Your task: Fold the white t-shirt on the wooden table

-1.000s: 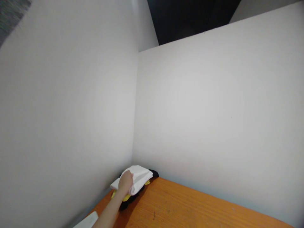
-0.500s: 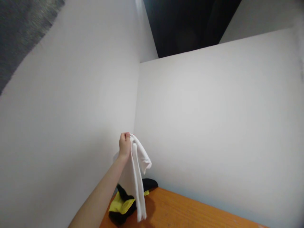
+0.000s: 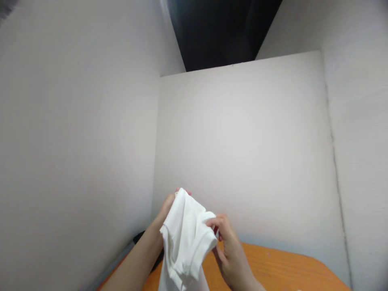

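Note:
A white garment with stitched hems hangs in loose folds in front of me, above the table. Its upper end is gripped by my left hand, whose fingers are mostly hidden behind the cloth. My right hand pinches the garment's right edge near a hemmed opening, the thumb lower and the fingers bent at the cloth. The garment's lower end runs out of view at the bottom.
An orange wooden table lies below. A black cloth item on its left is mostly hidden by my left forearm. White walls stand at the left, back and right, with a dark opening above.
My right hand has come into view and taken hold of the garment. The garment now faces me, more spread out. The view has turned right, and the black-and-yellow cloth is largely covered.

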`<state>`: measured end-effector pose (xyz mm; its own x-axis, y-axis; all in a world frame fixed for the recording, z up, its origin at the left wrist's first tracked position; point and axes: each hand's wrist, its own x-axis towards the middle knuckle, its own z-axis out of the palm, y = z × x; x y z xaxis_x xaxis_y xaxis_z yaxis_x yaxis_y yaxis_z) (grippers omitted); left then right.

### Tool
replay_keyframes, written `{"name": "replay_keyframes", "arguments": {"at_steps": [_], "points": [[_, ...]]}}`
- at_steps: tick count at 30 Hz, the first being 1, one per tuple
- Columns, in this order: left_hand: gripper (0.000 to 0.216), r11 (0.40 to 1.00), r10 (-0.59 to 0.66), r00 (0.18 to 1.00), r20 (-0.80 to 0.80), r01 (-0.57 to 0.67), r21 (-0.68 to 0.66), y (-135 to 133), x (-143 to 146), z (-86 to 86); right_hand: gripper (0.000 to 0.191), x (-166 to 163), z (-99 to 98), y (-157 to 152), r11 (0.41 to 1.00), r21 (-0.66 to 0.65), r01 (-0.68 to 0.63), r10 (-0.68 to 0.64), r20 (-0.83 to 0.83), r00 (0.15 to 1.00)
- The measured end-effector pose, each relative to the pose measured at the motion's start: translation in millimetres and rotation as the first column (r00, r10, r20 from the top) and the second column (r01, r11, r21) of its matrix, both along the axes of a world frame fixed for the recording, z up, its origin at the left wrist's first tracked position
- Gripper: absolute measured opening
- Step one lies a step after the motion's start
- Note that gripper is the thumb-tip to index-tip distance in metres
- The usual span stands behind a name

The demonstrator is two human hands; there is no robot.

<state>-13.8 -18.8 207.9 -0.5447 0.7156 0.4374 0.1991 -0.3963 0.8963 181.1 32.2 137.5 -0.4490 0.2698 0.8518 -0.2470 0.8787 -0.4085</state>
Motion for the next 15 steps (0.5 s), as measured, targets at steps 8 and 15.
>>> {"name": "replay_keyframes", "arguments": {"at_steps": [8,15], "points": [[0.043,0.993,-0.115,0.945,-0.306,0.114,-0.019,-30,38,-10.8,0.033,5,36.2,19,0.887,-0.455,-0.085,0.013,-0.159,0.987],[0.033,0.891,-0.437,0.854,-0.283,0.366,-0.269,-39,79,-46.4,0.042,-7,27.0,31,0.793,-0.572,-0.209,0.125,-0.183,0.975]]}}
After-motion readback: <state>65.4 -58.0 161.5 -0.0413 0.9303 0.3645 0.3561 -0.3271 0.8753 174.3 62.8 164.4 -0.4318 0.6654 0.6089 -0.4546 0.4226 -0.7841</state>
